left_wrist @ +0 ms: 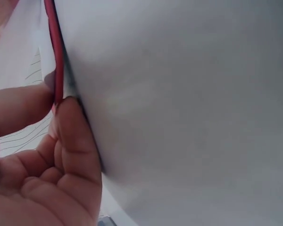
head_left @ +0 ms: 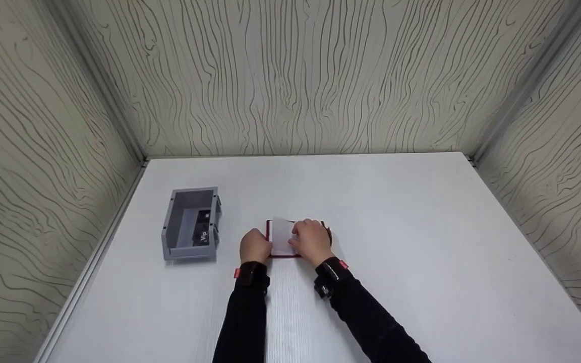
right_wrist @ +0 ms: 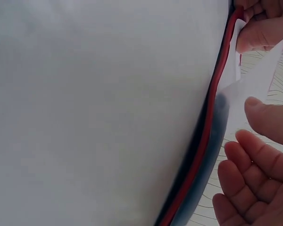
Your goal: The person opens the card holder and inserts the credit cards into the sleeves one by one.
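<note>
A small booklet with a red cover lies spread on the white table, one white page lifted off it. My left hand pinches the booklet's left edge between thumb and finger; the red edge shows between them in the left wrist view. Over the right half is my right hand, its fingers loosely bent. The right wrist view has the right thumb overlapping the raised page, with the other fingers apart below it. A bluish sheet curves along the red edge there.
To the left on the table stands a grey plastic bin, with black cards marked "Vip" inside. Wood-grain patterned walls enclose the table at the back and both sides.
</note>
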`<state>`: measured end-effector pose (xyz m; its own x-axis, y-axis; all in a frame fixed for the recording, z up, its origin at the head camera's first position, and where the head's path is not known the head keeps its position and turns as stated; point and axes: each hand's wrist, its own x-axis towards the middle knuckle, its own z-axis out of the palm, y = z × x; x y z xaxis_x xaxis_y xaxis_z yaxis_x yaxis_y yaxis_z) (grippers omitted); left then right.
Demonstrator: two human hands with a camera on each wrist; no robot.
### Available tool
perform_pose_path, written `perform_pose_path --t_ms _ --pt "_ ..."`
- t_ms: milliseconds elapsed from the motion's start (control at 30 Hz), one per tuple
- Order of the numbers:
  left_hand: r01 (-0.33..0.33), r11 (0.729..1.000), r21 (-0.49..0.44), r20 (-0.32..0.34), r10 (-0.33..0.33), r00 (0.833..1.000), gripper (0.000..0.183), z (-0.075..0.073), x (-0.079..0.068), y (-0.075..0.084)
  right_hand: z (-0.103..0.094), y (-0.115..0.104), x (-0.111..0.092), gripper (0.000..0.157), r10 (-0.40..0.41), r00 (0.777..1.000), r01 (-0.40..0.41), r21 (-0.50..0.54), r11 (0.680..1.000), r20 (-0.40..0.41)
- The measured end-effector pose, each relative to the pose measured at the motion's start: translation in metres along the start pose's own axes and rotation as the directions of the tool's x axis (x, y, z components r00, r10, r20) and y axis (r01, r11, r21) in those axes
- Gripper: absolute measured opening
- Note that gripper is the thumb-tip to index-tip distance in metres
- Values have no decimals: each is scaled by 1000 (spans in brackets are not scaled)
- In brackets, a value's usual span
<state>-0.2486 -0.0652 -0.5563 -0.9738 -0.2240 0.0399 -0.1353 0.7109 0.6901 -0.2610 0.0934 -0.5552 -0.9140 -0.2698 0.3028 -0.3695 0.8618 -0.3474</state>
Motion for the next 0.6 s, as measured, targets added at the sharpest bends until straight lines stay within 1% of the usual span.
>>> perform_pose_path --t_ms 67,300,400,600 --pt "3 1000 1 5 -3 1000 6 0 0 -1 0 0 -1 22 -11 1000 11 -7 1000 11" --pt "22 1000 -13 22 -21 1000 3 -1 1 0 -1 -1 -1 16 1 997 -2 18 1000 83" --pt "25 1000 -15 23 -24 999 4 -1 1 0 -2 -1 -1 15 -7 996 7 9 1000 91" --pt "17 1000 -11 25 -17 1000 4 -1 0 0 -3 -1 -3 15 3 994 -5 18 1000 111"
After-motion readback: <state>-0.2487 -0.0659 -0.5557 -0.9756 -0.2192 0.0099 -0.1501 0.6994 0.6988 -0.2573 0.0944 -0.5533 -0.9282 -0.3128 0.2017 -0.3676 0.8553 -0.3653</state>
